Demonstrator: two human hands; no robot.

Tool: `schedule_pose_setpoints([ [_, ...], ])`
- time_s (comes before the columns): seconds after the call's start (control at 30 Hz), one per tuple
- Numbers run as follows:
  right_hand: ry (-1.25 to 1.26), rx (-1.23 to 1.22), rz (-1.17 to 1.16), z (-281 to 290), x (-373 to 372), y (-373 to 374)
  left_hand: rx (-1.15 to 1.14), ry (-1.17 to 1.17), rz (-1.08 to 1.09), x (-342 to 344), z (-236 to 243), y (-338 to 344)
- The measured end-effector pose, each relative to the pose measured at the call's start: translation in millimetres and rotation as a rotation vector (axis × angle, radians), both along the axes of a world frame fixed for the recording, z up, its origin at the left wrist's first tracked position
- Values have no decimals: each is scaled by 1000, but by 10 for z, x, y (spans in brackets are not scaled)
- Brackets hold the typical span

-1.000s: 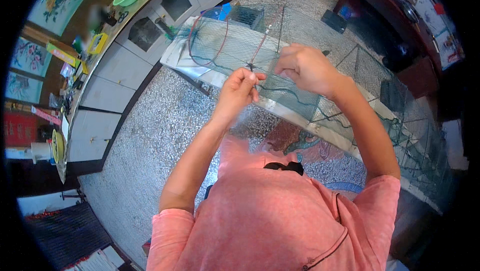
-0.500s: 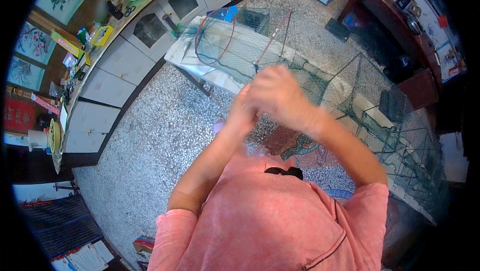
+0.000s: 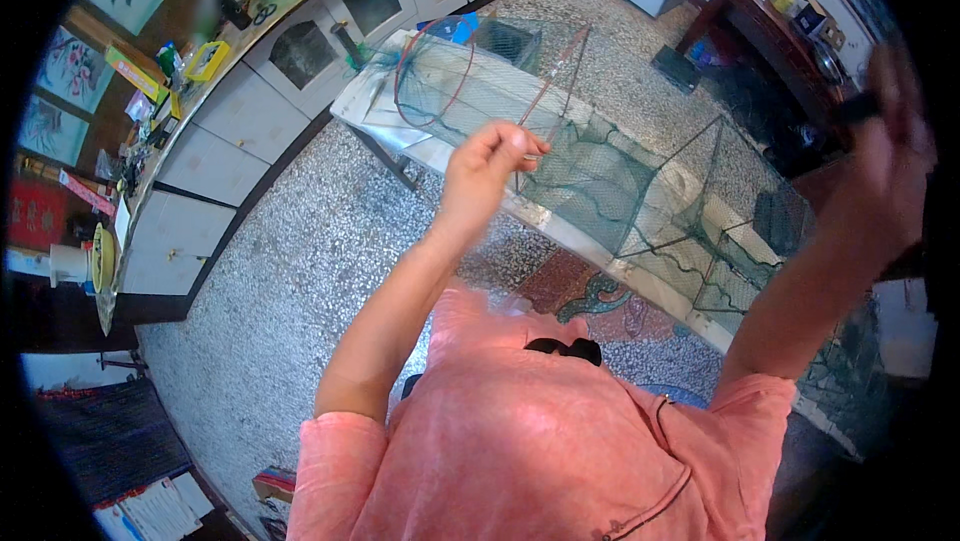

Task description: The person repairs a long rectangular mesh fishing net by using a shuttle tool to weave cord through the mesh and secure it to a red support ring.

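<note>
Green net [image 3: 600, 181] lies along one long white bench [image 3: 355, 101], with one red hoop [image 3: 474, 56] near its left end. Two hands show: the left hand [image 3: 495, 156] pinches the net; the right hand [image 3: 893, 146], far right, is too blurry to tell.

Your green mesh net [image 3: 600, 186] stands long and see-through on its frames.
Past your left hand [image 3: 485, 169], leftward, a round red hoop [image 3: 397, 91] spreads it; a reddish rod [image 3: 549, 89] slants up from your pinched fingers; rightward, rumpled mesh and dark bars [image 3: 686, 151] run toward your right forearm [image 3: 815, 276].
</note>
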State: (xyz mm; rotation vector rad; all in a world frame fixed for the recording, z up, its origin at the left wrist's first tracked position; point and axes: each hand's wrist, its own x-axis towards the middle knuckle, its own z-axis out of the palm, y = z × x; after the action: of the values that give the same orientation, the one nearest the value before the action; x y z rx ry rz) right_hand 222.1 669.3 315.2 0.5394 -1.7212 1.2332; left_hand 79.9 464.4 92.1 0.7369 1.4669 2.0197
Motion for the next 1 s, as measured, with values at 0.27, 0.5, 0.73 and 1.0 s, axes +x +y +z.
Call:
schedule_pose_setpoints([
  [0.27, -544, 980, -426, -1236, -746, -414, 156, -434, -32, -475, -165, -138],
  [0.5, -630, 1002, -476, -1767, -991, -386, 101, -534, 2, -393, -453, -100],
  [0.73, -520, 623, -297, -2007, -1153, -655, 264, -964, 7, -303, -701, 68],
  [1.0, -416, 988, -512, -2215, -1250, -848, 224, -1003, 69, -245, -502, 169],
])
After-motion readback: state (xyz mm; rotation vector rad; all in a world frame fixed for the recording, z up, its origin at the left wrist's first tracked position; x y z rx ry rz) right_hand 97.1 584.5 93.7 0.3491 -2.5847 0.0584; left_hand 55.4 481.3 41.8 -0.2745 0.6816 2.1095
